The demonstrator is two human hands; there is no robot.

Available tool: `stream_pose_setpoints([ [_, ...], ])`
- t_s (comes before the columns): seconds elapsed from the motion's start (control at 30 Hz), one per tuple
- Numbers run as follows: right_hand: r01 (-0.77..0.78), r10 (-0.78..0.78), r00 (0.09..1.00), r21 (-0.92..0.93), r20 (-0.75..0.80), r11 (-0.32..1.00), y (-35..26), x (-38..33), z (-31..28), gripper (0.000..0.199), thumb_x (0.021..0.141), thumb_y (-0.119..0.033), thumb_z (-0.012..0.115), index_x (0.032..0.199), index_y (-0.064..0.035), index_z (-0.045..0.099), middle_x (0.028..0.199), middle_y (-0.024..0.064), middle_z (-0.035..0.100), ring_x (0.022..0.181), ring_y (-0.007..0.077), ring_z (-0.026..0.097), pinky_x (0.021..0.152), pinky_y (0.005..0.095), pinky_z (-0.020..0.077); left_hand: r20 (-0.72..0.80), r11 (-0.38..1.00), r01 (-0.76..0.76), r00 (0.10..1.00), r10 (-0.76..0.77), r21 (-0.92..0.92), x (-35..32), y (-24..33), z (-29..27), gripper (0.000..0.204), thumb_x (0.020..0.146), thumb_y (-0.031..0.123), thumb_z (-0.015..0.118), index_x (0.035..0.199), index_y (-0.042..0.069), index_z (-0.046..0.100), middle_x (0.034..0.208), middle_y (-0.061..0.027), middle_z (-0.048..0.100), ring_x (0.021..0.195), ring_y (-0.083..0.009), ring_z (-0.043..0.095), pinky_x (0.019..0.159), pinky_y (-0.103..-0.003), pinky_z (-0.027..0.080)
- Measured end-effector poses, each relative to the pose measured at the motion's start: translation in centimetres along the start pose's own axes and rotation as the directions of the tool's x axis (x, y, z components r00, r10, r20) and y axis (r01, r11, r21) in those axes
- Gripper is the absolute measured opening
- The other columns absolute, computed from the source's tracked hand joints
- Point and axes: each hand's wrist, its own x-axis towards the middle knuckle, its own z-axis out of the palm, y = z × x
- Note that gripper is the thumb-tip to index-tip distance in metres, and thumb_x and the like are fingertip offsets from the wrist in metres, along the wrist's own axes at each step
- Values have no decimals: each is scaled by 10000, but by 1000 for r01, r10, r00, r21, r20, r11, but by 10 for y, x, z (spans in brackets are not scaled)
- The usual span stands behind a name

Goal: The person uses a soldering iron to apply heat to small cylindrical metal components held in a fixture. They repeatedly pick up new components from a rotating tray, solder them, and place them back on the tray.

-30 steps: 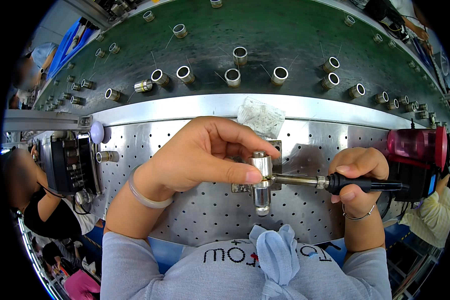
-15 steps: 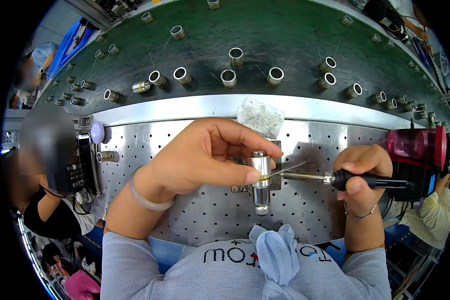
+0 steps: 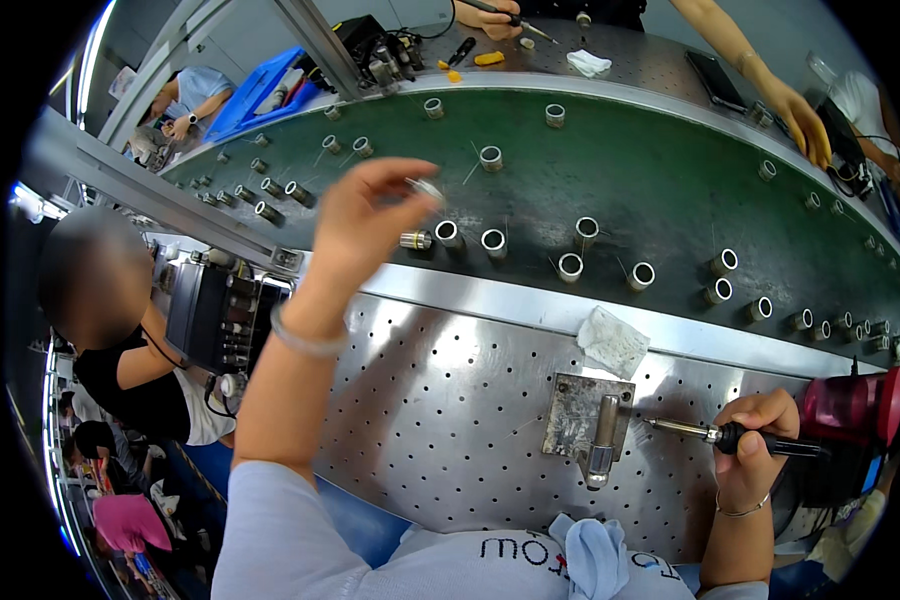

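Observation:
My left hand [image 3: 365, 225] is raised over the green conveyor belt, its thumb and fingers pinching a small silver metal sleeve [image 3: 428, 190]. The sleeve is partly hidden by the fingertips and slightly blurred. Lower right, my right hand [image 3: 745, 470] grips a soldering iron [image 3: 727, 437] by its black handle. Its metal tip points left, close to a fixture. That fixture is a stained metal plate [image 3: 565, 415] with a shiny round post [image 3: 604, 440] on it, lying on the perforated metal worktop [image 3: 450, 400].
Several metal sleeves [image 3: 642, 276] with thin wires stand on the belt [image 3: 370, 225]. A white pad [image 3: 613, 342] lies behind the fixture. A pink-red container [image 3: 850, 408] sits at right. Co-workers' hands [image 3: 805, 125] are across the belt; another person sits at left.
My left hand has lifted the sleeve off the post and carried it left and away over the belt. The right hand still holds the iron beside the fixture. The view has shifted.

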Motion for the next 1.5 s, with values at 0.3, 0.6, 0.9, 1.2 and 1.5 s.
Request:
stream_pose_setpoints([
  [0.3,-35,35,999,-60,-5,998,3,-1,3,302,761,-211,691,766,-23,454,581,88,521,382,79,408,334,166,308,-106,582,-51,966,234,812,52,-81,-87,288,628,54,678,914,40,648,861,-111,611,826,-280,564,749,-345,455],
  [0.6,-41,42,999,-50,19,998,2,-1,3,293,769,-204,682,776,-17,456,591,93,522,382,79,409,347,170,317,251,694,-340,940,231,635,-11,-40,-35,268,657,26,682,922,26,642,951,-94,619,924,-267,563,826,-345,439],
  [0.9,-71,72,997,-90,8,993,-1,-1,3,310,766,-216,688,788,-11,457,611,95,511,394,82,406,350,175,311,475,987,-10,876,85,-160,-50,39,22,320,679,-80,696,991,-29,644,973,-98,573,893,-162,582,789,-250,519],
  [1.2,-119,119,993,8,3,993,-11,-3,-6,216,727,-78,703,796,2,515,693,129,584,465,100,538,441,177,432,740,870,316,668,79,-378,-57,43,85,353,703,-33,700,1049,-19,635,1017,-102,561,913,-154,561,774,-216,505],
  [1.5,-100,100,994,-4,34,995,-8,-2,-7,186,725,-40,686,801,1,522,684,111,582,478,96,543,461,183,433,822,691,587,569,19,-422,-77,33,101,357,719,66,713,1058,-15,637,1049,-110,560,907,-159,537,783,-237,437],
])
